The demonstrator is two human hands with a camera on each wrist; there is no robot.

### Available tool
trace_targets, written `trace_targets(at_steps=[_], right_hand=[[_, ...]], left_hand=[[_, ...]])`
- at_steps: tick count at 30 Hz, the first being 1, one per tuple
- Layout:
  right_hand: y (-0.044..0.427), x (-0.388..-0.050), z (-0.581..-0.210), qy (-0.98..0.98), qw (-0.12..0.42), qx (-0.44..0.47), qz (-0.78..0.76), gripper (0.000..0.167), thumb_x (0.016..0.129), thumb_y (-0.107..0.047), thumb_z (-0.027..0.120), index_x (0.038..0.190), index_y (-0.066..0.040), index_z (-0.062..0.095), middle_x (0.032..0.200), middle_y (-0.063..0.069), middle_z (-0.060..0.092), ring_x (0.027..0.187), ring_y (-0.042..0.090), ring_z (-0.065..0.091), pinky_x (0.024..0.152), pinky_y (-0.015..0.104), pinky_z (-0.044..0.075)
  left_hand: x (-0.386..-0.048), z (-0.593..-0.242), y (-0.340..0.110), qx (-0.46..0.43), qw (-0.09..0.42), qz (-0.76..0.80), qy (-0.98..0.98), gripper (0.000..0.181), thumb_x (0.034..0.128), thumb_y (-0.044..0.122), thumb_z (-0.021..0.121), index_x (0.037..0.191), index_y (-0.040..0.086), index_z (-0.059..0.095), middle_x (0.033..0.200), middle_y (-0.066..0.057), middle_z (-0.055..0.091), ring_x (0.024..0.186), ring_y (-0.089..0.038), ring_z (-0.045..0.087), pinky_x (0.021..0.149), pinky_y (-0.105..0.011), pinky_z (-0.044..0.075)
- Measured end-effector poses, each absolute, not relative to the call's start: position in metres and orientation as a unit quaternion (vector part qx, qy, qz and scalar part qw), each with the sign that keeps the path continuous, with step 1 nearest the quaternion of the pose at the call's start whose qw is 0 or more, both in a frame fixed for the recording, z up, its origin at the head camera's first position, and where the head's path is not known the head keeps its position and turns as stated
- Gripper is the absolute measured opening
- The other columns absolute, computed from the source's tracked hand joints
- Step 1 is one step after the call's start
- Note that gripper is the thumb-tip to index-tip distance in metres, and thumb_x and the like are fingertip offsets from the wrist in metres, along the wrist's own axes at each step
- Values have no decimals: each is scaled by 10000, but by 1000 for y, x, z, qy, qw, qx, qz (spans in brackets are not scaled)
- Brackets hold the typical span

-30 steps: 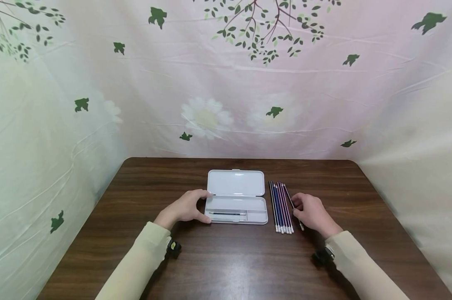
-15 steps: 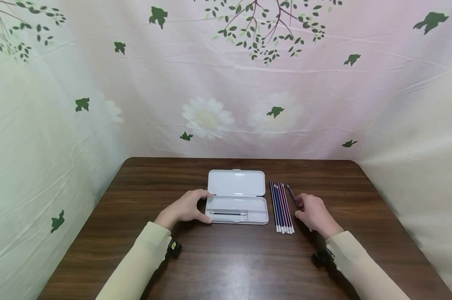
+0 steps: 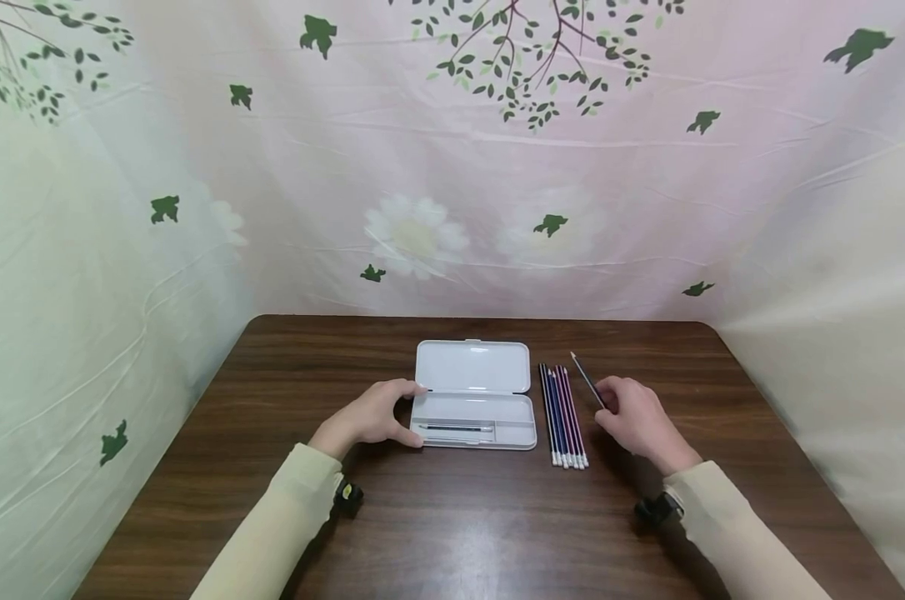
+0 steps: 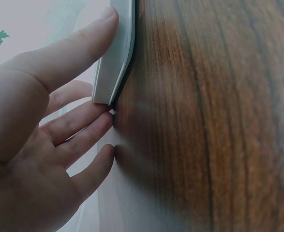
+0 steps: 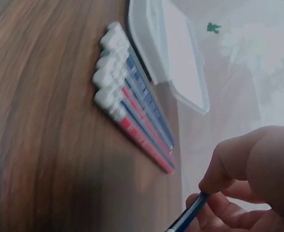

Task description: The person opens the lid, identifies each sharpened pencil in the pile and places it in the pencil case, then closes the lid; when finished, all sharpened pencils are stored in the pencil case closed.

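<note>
In the head view, a white pencil case (image 3: 473, 405) lies with its lid folded back; a dark pencil-like stick (image 3: 456, 428) lies in its front compartment. My left hand (image 3: 368, 415) holds the case's left end, thumb at the front and fingers at the back; the left wrist view shows the thumb (image 4: 79, 48) against the case wall (image 4: 115, 63). To the right, my right hand (image 3: 638, 419) pinches a dark blue pencil (image 3: 587, 381) between thumb and fingers, its tip pointing away and to the left. The right wrist view shows the pencil's shaft (image 5: 190, 212) between the fingertips.
A row of several striped pencils (image 3: 562, 417) lies between the case and my right hand, white eraser ends towards me. The brown wooden table (image 3: 467, 517) ends at a printed cloth backdrop (image 3: 467, 167), with cloth on both sides too.
My right hand has drawn one pencil away from the row to the right and now raises its tip end. My left hand and the case have stayed in place.
</note>
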State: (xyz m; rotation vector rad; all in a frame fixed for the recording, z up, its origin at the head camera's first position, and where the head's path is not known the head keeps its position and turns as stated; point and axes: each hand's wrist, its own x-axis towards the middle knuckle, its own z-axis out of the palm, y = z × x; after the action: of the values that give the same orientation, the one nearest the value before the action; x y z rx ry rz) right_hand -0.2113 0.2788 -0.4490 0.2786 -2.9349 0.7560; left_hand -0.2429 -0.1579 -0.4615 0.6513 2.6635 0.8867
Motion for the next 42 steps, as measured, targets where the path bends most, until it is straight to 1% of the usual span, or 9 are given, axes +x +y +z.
trace_targets(at_steps=[5, 12, 17, 20, 22, 25, 29, 35, 42], right_hand=[[266, -210, -441, -956, 55, 130, 259, 291, 866, -7, 707, 1156, 21, 694, 982, 124, 692, 868, 257, 627, 768, 459, 544], [246, -210, -438, -940, 80, 193, 269, 300, 895, 44, 658, 1183, 16, 738, 1052, 120, 698, 886, 214, 659, 765, 412, 579], [231, -213, -439, -930, 91, 226, 276, 282, 878, 66, 650, 1114, -29, 772, 1035, 70, 709, 865, 171, 630, 750, 378, 564], [221, -216, -439, -924, 96, 245, 277, 298, 858, 90, 637, 1078, -50, 780, 987, 48, 715, 832, 159, 601, 730, 362, 536], [214, -218, -440, -921, 94, 256, 279, 294, 859, 99, 644, 1070, -54, 781, 985, 44, 727, 846, 160, 620, 740, 368, 549], [203, -221, -443, -916, 94, 274, 277, 282, 864, 111, 662, 1071, -42, 779, 1013, 56, 757, 916, 193, 691, 808, 403, 595], [186, -223, -450, -913, 87, 297, 267, 252, 880, 114, 697, 1059, -39, 787, 1053, 67, 777, 1014, 225, 733, 888, 438, 609], [162, -226, -460, -907, 66, 332, 252, 220, 921, 91, 712, 1060, -59, 793, 1063, 52, 783, 1041, 210, 735, 918, 427, 606], [142, -230, -466, -897, 45, 361, 253, 243, 931, 100, 692, 1066, -80, 784, 1063, 26, 777, 1026, 172, 720, 922, 408, 603]], left_hand=[[-243, -463, -158, 223, 131, 305, 916, 850, 710, 298, 1003, 1443, 95, 622, 1413, -94, 640, 1340, -255, 567, 1160, -464, 439], [-243, -463, -158, 223, 129, 305, 917, 854, 711, 297, 1002, 1447, 94, 619, 1419, -98, 639, 1344, -259, 566, 1162, -468, 439], [-243, -462, -158, 224, 128, 304, 917, 854, 709, 299, 1003, 1444, 96, 620, 1417, -98, 639, 1345, -257, 565, 1166, -459, 434], [-243, -462, -158, 226, 128, 304, 917, 853, 709, 300, 1003, 1443, 97, 620, 1416, -96, 640, 1342, -256, 566, 1167, -455, 433], [-243, -463, -158, 225, 127, 304, 917, 851, 710, 302, 1002, 1443, 100, 620, 1416, -94, 639, 1341, -253, 566, 1167, -455, 434], [-244, -464, -159, 225, 127, 303, 917, 847, 713, 302, 1001, 1443, 102, 620, 1416, -93, 638, 1338, -253, 567, 1164, -456, 436], [-243, -464, -159, 224, 128, 305, 917, 845, 715, 292, 1000, 1444, 101, 620, 1420, -95, 635, 1343, -256, 564, 1166, -458, 434], [-243, -464, -159, 228, 124, 303, 917, 849, 705, 286, 1006, 1436, 83, 623, 1397, -99, 644, 1321, -264, 572, 1150, -474, 444], [-245, -465, -159, 226, 127, 306, 916, 852, 710, 292, 1003, 1447, 103, 619, 1405, -82, 641, 1329, -245, 567, 1159, -456, 438]])
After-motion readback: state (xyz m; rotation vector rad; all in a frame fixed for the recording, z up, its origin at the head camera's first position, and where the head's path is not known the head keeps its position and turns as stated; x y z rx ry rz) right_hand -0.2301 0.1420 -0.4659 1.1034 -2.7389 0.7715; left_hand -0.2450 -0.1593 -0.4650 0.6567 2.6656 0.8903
